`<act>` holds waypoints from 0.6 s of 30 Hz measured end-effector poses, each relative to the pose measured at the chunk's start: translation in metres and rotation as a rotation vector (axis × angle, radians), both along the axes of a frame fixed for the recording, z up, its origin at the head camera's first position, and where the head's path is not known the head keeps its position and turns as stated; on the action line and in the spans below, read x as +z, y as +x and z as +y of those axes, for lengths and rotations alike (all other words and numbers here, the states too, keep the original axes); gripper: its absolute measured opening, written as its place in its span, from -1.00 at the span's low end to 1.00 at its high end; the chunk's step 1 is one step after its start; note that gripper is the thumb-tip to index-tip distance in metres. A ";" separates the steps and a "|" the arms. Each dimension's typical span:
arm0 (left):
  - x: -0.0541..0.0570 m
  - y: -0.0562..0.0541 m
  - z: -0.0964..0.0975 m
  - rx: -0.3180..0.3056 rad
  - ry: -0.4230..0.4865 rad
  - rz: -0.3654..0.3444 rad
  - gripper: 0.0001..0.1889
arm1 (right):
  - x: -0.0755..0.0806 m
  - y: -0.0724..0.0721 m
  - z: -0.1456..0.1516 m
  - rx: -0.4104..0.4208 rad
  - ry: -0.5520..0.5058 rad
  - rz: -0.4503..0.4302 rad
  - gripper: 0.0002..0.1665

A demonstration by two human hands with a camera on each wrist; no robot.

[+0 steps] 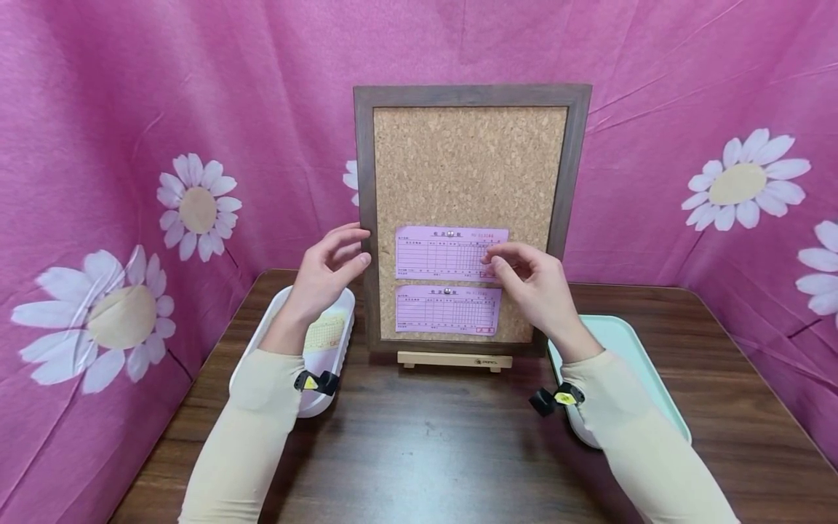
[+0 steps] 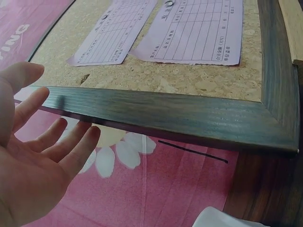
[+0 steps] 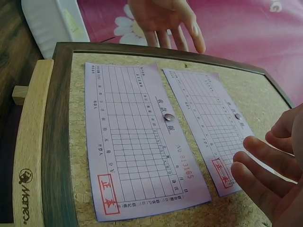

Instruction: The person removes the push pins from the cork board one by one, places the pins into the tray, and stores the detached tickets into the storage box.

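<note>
A cork board (image 1: 468, 167) in a dark wooden frame stands upright, with two purple receipt slips pinned on its lower part. The upper slip (image 1: 432, 256) and the lower slip (image 1: 428, 314) each have a silver pushpin (image 3: 169, 117) near the top edge. At the frame's left side my left hand (image 1: 327, 269) has its fingers spread, fingertips right by the wood and nothing in the grasp. My right hand (image 1: 533, 282) is over the right end of the upper slip, its loosely bent fingers (image 3: 255, 156) overlapping the paper in the right wrist view.
A light wooden easel foot (image 1: 452, 359) supports the board on the brown table (image 1: 419, 451). On the left is a white bin (image 1: 347, 309) with a yellow slip (image 1: 324, 333) inside. A mint tray (image 1: 622, 338) lies right, partly under the right forearm. Pink flowered cloth (image 1: 294, 109) hangs behind.
</note>
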State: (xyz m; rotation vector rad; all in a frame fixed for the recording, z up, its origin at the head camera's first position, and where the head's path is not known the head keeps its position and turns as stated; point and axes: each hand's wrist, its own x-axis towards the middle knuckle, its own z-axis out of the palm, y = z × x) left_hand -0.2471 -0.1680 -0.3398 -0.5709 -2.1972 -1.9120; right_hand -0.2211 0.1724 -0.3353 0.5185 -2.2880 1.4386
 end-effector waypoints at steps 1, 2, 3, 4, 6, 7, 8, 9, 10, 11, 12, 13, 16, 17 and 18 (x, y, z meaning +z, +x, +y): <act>0.001 0.000 0.000 0.003 -0.006 -0.002 -0.53 | 0.000 0.000 -0.001 -0.002 0.003 0.001 -0.77; 0.001 -0.001 0.001 0.008 -0.014 -0.004 -0.53 | 0.001 -0.001 -0.002 -0.007 0.005 0.002 -0.77; 0.002 -0.001 0.001 0.011 -0.021 -0.007 -0.53 | 0.001 -0.001 -0.003 -0.011 0.008 0.002 -0.77; 0.002 -0.001 0.002 0.013 -0.028 -0.009 -0.53 | 0.001 -0.002 -0.004 -0.013 0.010 0.002 -0.77; 0.003 -0.001 0.003 0.012 -0.032 -0.014 -0.53 | 0.001 -0.002 -0.005 -0.014 0.012 0.000 -0.78; 0.004 -0.001 0.004 0.011 -0.033 -0.013 -0.53 | 0.001 -0.002 -0.006 -0.014 0.015 0.000 -0.78; 0.004 -0.002 0.005 0.009 -0.035 -0.010 -0.53 | 0.002 -0.002 -0.007 -0.013 0.015 -0.001 -0.78; 0.004 -0.002 0.005 0.007 -0.037 -0.005 -0.53 | 0.002 -0.002 -0.008 -0.010 0.015 -0.003 -0.78; 0.004 -0.002 0.006 0.007 -0.038 0.001 -0.53 | 0.003 -0.002 -0.009 -0.010 0.016 -0.003 -0.78; 0.004 -0.003 0.006 0.006 -0.039 0.007 -0.54 | 0.004 -0.002 -0.009 -0.010 0.016 -0.004 -0.78; 0.004 -0.003 0.007 0.005 -0.040 0.013 -0.54 | 0.005 -0.003 -0.010 -0.011 0.017 -0.005 -0.78; 0.004 -0.003 0.007 0.004 -0.042 0.018 -0.54 | 0.005 -0.003 -0.010 -0.010 0.015 -0.006 -0.79; 0.005 -0.004 0.008 0.003 -0.055 0.033 -0.54 | 0.007 -0.004 -0.011 -0.008 0.013 -0.007 -0.78; 0.005 -0.005 0.009 0.003 -0.061 0.036 -0.53 | 0.008 -0.004 -0.011 -0.005 0.011 -0.008 -0.78; 0.005 -0.005 0.009 0.002 -0.069 0.039 -0.53 | 0.008 -0.004 -0.011 -0.004 0.009 -0.007 -0.78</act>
